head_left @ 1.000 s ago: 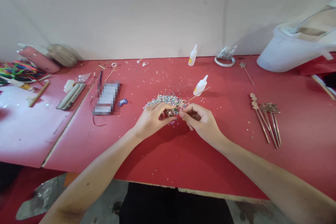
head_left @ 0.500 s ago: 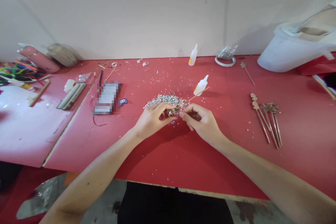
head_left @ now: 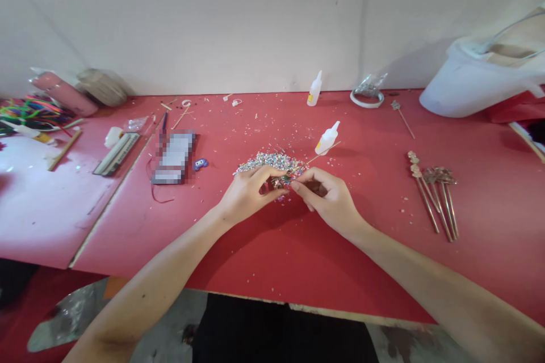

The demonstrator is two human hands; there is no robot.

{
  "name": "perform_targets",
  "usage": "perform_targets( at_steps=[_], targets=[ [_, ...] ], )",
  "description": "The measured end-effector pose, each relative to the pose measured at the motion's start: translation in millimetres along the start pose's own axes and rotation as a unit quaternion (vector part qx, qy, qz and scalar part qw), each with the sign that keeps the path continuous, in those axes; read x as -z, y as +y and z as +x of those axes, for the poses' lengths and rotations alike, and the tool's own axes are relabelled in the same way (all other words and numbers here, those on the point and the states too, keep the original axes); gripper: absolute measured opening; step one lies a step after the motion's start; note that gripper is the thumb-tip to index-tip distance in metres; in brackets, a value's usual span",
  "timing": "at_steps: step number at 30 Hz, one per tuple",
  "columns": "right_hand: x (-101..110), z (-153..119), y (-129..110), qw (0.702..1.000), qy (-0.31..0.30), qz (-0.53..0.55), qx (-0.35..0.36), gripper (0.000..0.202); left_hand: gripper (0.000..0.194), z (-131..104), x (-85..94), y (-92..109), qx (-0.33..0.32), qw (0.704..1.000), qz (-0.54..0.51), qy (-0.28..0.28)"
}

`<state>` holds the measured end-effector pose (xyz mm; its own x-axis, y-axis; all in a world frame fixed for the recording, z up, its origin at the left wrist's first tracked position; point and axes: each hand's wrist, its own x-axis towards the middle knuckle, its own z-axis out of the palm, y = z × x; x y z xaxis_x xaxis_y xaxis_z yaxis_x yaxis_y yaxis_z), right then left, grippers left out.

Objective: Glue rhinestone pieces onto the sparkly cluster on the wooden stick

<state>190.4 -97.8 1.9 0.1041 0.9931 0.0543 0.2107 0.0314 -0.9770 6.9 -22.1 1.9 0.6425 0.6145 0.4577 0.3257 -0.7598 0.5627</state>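
Observation:
Over the pile of glittering rhinestone-like bits (head_left: 272, 161), my left hand (head_left: 249, 193) is closed, thumb and fingers gripping a small metallic ornament (head_left: 279, 182); its shape is partly hidden by the fingers. Close beside it, my right hand (head_left: 330, 198) has its thumb and forefinger pinched together. A thin light stick (head_left: 326, 151) slants up and away from that pinch, its near end by the ornament. Just beyond the stick stands a white glue bottle (head_left: 327, 137) with a pointed nozzle.
Another glue bottle (head_left: 314, 89) stands near the wall. Gold-coloured hair sticks (head_left: 438, 204) lie at the right, before a white bucket (head_left: 464, 79). A tape roll (head_left: 367, 99) sits at the back. Leftward are a blurred-out flat object (head_left: 174, 157) and a small blue trinket (head_left: 201, 164).
The view has shifted very slightly. Both hands keep nearly the same pose around the ornament and stick.

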Motion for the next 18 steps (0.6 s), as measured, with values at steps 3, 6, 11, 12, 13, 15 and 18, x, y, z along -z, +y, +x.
perform_targets(
  at_steps=[3,6,11,12,13,15,18],
  targets=[
    [-0.2,0.2,1.0,1.000,0.003,-0.008,0.008,0.025,0.028,0.4,0.4,1.2,0.007,1.000,-0.002,-0.004],
    [-0.3,0.3,2.7,1.000,0.004,-0.015,0.012,0.026,0.028,0.6,0.6,1.8,0.008,1.000,-0.004,-0.003],
    [0.0,0.6,5.6,1.000,0.000,-0.023,0.014,0.024,0.027,0.6,0.3,1.7,0.012,1.000,-0.008,-0.006],
    [0.1,0.6,5.8,1.000,0.000,-0.020,0.015,0.023,0.027,0.6,0.2,1.5,0.013,1.000,-0.010,-0.005],
    [0.1,0.6,5.7,1.000,-0.001,-0.015,0.017,0.023,0.027,0.5,0.2,1.2,0.013,1.000,-0.010,-0.005],
    [0.1,0.5,5.0,1.000,-0.001,-0.008,0.020,0.022,0.027,0.5,0.1,0.6,0.010,1.000,-0.012,-0.003],
    [0.0,0.2,3.5,1.000,0.001,-0.006,0.022,0.020,0.028,0.3,0.2,-0.3,0.003,1.000,-0.012,-0.002]
  ],
)
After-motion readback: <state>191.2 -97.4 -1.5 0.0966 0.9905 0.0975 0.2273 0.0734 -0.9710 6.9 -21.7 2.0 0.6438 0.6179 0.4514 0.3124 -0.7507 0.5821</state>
